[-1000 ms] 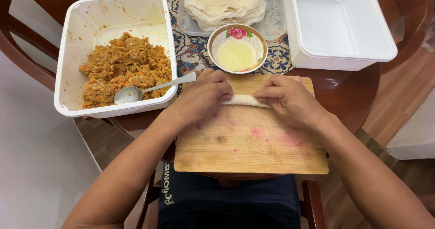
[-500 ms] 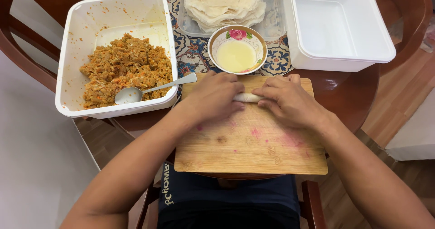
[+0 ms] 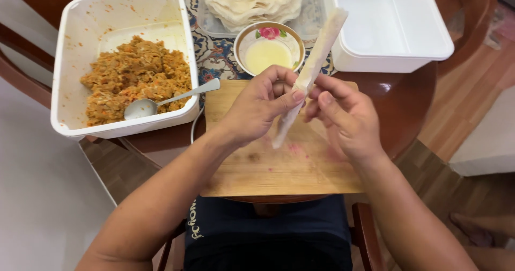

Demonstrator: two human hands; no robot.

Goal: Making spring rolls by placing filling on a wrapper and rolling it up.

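Both hands pinch a long, thin white roll (image 3: 311, 70) near its middle, lifted clear of the wooden cutting board (image 3: 268, 166). The left hand (image 3: 256, 110) closes its grip with thumb and fingertips on the roll's near side; the right hand (image 3: 343, 115) meets it from three o'clock, fingertips touching the wrapper at the same spot. From the grip, the roll slants toward one o'clock, its upper end reaching over the rim of an empty white tub (image 3: 397, 56), while its lower end points toward seven o'clock above the board. At twelve o'clock of the hands stands a small flowered bowl (image 3: 244, 40) of pale liquid, with a stack of round wrappers (image 3: 249, 0) behind it. At nine o'clock, on the round wooden counter (image 3: 402, 96), a white tub (image 3: 59, 110) holds orange filling (image 3: 137, 78) and a metal spoon (image 3: 161, 102).
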